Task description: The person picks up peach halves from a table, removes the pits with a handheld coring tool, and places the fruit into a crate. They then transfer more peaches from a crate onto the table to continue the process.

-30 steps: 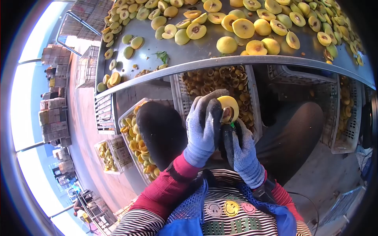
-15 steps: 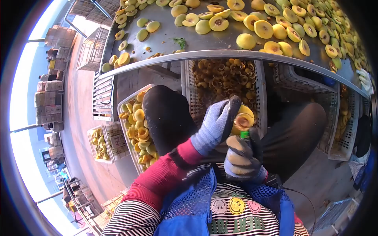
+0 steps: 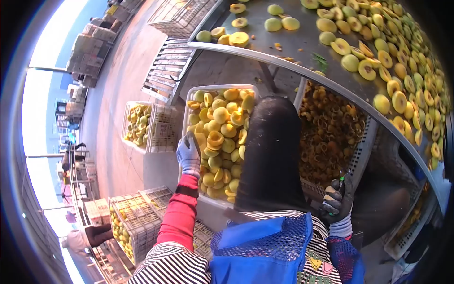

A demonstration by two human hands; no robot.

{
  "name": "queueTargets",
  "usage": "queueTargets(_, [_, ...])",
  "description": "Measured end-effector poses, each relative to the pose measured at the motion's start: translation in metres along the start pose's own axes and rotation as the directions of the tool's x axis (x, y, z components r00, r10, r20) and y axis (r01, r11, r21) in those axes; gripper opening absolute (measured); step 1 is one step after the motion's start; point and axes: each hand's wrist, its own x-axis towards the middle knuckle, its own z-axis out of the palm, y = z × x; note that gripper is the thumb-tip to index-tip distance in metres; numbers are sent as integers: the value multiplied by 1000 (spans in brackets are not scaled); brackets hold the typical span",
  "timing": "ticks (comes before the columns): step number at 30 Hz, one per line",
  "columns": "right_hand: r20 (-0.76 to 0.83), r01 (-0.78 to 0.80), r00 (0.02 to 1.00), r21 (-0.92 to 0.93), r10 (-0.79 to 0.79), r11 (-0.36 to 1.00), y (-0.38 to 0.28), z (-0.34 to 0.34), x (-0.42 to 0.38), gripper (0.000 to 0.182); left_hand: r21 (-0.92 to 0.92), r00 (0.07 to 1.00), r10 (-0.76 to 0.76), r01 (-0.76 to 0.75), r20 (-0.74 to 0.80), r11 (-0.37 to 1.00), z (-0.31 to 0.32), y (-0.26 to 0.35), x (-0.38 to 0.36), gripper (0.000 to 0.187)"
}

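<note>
My left hand (image 3: 189,154), in a grey-blue glove with dark fingertips, is at the left side of a white crate (image 3: 257,88) full of yellow peach halves (image 3: 220,115). Its fingers point forward, extended, beside a peach half (image 3: 200,140) in the pile; part of the fingers is hard to make out. Over my lap, my right hand (image 3: 336,199), also gloved, is closed around a small pitting tool (image 3: 342,179) with a green handle and a thin metal end pointing up. No fruit shows in the right hand.
A metal worktable (image 3: 288,40) with many peach halves spans the upper right. Under its edge stands a crate of brown pit scraps (image 3: 331,132), beside my knee. More fruit crates (image 3: 161,130) stand on the floor at left, and a stack (image 3: 149,217) lower left. A person (image 3: 78,239) is far left.
My left hand has moved left from in front of me to the crate of peach halves. The peach half has left my right hand's tool. The view has turned left.
</note>
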Motion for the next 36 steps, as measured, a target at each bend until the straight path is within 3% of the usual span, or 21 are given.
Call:
queueTargets(3, [-139,12,990,-43,-18,999,3,-2,9,49,123,988,106,-91,-117,988,30,-30,5,32])
queueTargets(4, [-195,27,980,-75,-42,997,4,-2,14,49,38,987,157,-156,-41,987,44,-26,4,41])
queueTargets(5, [-210,10,977,-74,-26,997,5,0,19,48,66,969,242,-245,50,967,59,-21,-2,56])
queueTargets(6, [-221,1,975,-88,-20,996,7,3,24,48,310,943,282,-325,175,893,73,-20,-22,67])
queueTargets(8, [-413,26,906,-163,-93,986,11,7,31,42,419,938,204,-310,279,853,58,1,-44,68])
queueTargets(11, [-511,37,838,-295,-190,955,20,17,41,40,282,924,271,-345,272,895,37,-33,-44,66])
queueTargets(16, [-604,8,764,-346,-229,938,28,22,53,38,181,941,263,-302,213,936,14,-98,-83,52])
queueTargets(18, [-629,-8,747,-332,-216,943,27,19,55,37,89,978,129,-145,163,985,9,-121,-100,52])
queueTargets(20, [-650,-8,731,-310,-206,951,29,14,58,35,156,967,164,-195,193,968,7,-132,-97,50])
queueTargets(22, [-653,-44,732,-329,-194,943,27,6,60,34,394,971,143,-209,190,895,17,-136,-77,49])
queueTargets(23, [-652,-76,736,-349,-183,934,26,5,59,33,404,972,-89,-7,219,915,17,-123,-62,49])
queueTargets(24, [-654,-88,735,-355,-180,931,26,5,60,33,406,982,-89,13,168,914,27,-132,-54,50])
queueTargets(27, [-643,-112,745,-386,-180,916,23,9,57,31,476,955,-94,-53,281,878,34,-133,-34,49])
queueTargets(30, [-650,-114,726,-437,-226,892,18,9,49,30,580,704,-132,-447,697,681,-12,-71,8,50])
queueTargets(32, [-612,-62,764,-385,-204,921,15,5,45,29,518,686,-83,-457,722,723,-25,-14,30,44])
queueTargets(33, [-612,-58,763,-382,-206,922,16,4,46,29,387,743,232,-556,627,735,-15,-1,35,42])
queueTargets(34, [-637,-47,725,-426,-263,904,17,4,48,29,271,725,518,-666,453,695,-2,16,40,39])
queueTargets(35, [-654,-35,685,-469,-320,882,19,3,51,28,211,747,455,-605,484,768,12,61,48,36])
queueTargets(36, [-649,-28,689,-470,-323,882,18,2,53,28,143,772,477,-575,420,805,36,93,49,37])
